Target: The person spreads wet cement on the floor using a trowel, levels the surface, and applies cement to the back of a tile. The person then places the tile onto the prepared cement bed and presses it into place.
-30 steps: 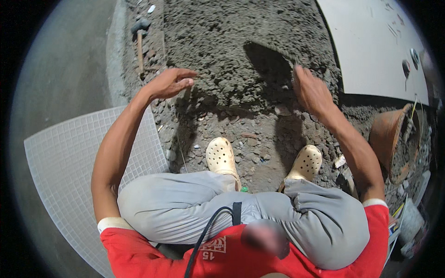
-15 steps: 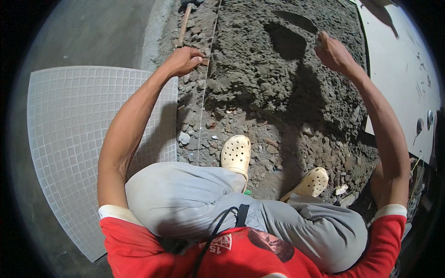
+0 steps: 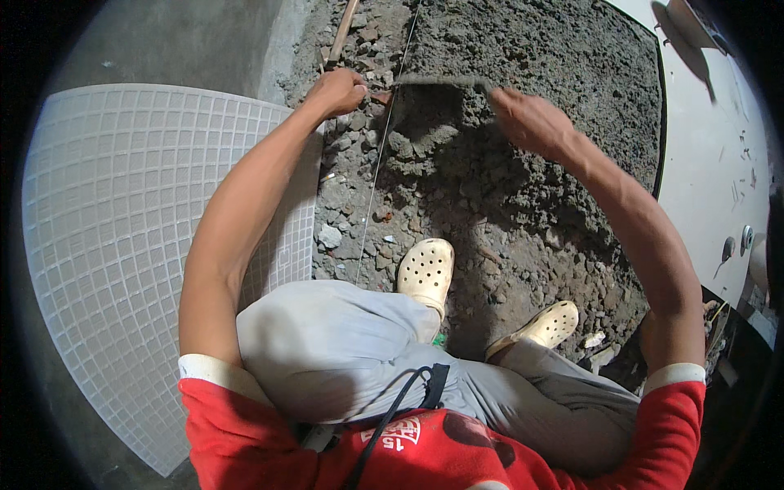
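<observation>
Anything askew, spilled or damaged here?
No obvious damage. Slightly untidy: small scraps lie scattered on the white slab at right, odd on an otherwise plain surface. The mortar has a ragged, lumpy near edge against loose rubble. The gridded tile shows no visible crack.

- Trowel [image 3: 441, 80]: grip hidden inside the right hand [image 3: 532, 122]; blade nearly edge-on, its face unreadable.
- Left hand [image 3: 336, 92]: fingers curled, tips partly out of sight; cannot tell whether they touch the reddish-brown piece [image 3: 381, 97] beside them.
- Wooden handle [image 3: 343, 31]: upper end cut off by top edge.
- String [image 3: 377, 167]: leaves at top; lower end lost behind left knee [image 3: 286, 314].
- Gridded sheet [image 3: 122, 204]: partly covered by left forearm [image 3: 237, 212].
- Right clog [image 3: 551, 322]: heel hidden by trouser leg [image 3: 543, 384].
- White panel [image 3: 694, 163]: top cut off; scraps on it too small to name.
</observation>
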`<control>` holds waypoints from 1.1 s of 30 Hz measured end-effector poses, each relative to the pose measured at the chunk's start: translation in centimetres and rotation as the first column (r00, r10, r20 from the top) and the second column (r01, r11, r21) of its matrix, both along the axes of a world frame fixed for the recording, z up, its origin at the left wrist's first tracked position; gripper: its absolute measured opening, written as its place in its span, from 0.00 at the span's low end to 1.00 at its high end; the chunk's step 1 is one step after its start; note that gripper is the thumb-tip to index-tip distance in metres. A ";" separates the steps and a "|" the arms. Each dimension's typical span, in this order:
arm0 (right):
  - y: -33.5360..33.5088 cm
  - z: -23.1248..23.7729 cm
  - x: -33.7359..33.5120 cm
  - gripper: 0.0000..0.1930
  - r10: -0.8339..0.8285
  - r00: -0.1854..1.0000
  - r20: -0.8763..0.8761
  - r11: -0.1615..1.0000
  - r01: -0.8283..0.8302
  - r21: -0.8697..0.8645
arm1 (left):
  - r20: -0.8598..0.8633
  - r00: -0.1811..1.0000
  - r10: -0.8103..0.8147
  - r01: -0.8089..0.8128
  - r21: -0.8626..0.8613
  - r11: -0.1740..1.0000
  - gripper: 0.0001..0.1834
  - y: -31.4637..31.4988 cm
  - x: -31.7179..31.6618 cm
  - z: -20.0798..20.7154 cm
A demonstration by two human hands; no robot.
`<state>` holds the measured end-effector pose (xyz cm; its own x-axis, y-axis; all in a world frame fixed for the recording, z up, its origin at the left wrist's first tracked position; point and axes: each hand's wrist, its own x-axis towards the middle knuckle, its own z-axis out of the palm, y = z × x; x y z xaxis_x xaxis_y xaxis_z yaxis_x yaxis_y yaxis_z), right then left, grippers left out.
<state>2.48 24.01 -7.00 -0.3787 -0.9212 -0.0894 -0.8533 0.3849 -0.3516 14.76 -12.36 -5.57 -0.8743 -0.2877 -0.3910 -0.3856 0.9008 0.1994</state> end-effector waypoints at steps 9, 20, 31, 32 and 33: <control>9.3 4.9 7.5 0.08 -0.063 0.995 0.078 0.973 0.044 0.228 | -0.044 0.993 -0.105 0.108 0.059 0.992 0.17 -0.5 0.2 0.6; 7.5 3.6 5.9 0.10 -0.058 0.998 -0.024 0.997 0.059 0.040 | 0.052 0.985 -0.166 0.165 0.030 0.986 0.20 2.1 1.6 3.9; 19.6 5.1 4.8 0.08 0.082 0.976 -0.203 0.991 -0.057 0.124 | 0.072 0.975 -0.211 0.210 0.032 0.977 0.21 2.1 2.7 4.3; 20.0 5.5 5.3 0.08 0.062 0.987 -0.145 0.985 -0.037 0.170 | 0.065 0.970 -0.233 0.231 0.031 0.972 0.20 2.2 2.6 4.3; 20.3 5.8 5.7 0.08 0.018 0.992 -0.123 0.995 -0.005 0.102 | 0.058 0.966 -0.252 0.251 0.024 0.968 0.20 2.4 2.4 4.3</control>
